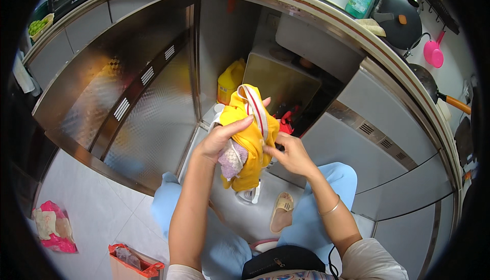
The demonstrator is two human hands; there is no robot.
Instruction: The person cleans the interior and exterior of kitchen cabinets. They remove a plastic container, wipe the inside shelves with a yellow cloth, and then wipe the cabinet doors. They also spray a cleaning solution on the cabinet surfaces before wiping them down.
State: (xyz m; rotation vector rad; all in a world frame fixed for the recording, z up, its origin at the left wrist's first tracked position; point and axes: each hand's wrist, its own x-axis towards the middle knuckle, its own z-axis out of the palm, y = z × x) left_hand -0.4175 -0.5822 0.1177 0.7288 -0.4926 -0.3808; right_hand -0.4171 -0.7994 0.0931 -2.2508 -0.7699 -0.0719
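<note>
A bunched yellow cloth with a white-and-red striped band hangs between my hands, in front of an open cabinet. My left hand grips it from the left, thumb across the front. Below that hand, a fluffy lilac-and-white cloth is bunched against the yellow one. My right hand pinches the right edge of the yellow cloth between thumb and fingers. Beneath the cloth, a white object, partly hidden, rests on the floor. Behind it, a yellow plastic jug stands inside the cabinet.
A textured cabinet door stands open at left. Inside the cabinet are a boxy appliance and something red. A bin with a red liner and a pink plastic bag are on the floor at lower left. A countertop edge curves overhead.
</note>
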